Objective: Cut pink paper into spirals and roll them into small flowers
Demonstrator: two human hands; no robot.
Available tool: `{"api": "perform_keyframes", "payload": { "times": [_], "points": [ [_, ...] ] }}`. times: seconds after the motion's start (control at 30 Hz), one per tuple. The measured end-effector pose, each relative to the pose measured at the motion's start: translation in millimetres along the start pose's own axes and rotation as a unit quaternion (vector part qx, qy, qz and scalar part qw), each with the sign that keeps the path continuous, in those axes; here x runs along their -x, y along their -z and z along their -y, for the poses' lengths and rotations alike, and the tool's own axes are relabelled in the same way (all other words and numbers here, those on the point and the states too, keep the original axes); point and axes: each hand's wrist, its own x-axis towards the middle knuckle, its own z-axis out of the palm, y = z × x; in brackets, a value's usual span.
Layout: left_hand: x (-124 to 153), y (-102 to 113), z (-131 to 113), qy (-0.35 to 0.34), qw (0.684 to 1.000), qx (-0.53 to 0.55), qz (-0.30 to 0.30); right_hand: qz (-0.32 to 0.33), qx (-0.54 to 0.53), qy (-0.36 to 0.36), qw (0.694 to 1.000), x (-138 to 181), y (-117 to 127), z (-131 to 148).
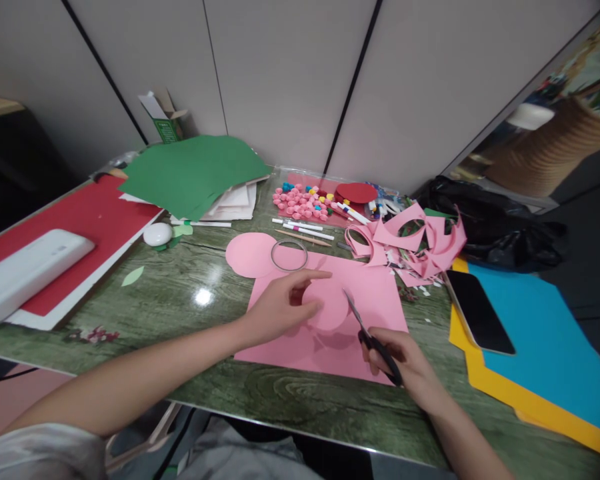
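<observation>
Pink paper disc [327, 307]: held at its left side by the left hand [275, 303], thumb at the lower left, fingers reaching along the upper edge; the hand is partly curled, its grip narrow at the paper. Disc lies directly to the right of this hand's palm, above the middle of a pink sheet [280, 347]; whether it touches the sheet cannot be told. Right hand [397, 357] is closed around the dark handles of the scissors [362, 323], lower right of the disc and apart from it. Blades point up and left, tip at the disc's right edge; contact, and how far the blades are parted, cannot be made out. Beyond the left hand, a second pink disc [249, 255] lies on the table [175, 340], with a grey ring [289, 269] just at its right side. Curved pink offcuts [403, 230] are heaped beyond the sheet's upper right corner. Farther right, a phone [480, 312] rests on blue paper [545, 333].
</observation>
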Motion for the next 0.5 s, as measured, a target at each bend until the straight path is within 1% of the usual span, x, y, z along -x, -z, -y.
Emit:
{"api": "perform_keyframes", "payload": {
  "times": [0.17,0.5],
  "points": [
    [0.3,-0.3,-2.2,0.016,1.000,0.007,-0.008,0.005,0.008,-0.003,1.000,0.1,1.3,-0.3],
    [-1.5,0.5,-3.2,0.010,0.999,0.042,-0.023,-0.004,0.011,-0.001,1.000,-0.3,1.0,0.2]
  ]
}}
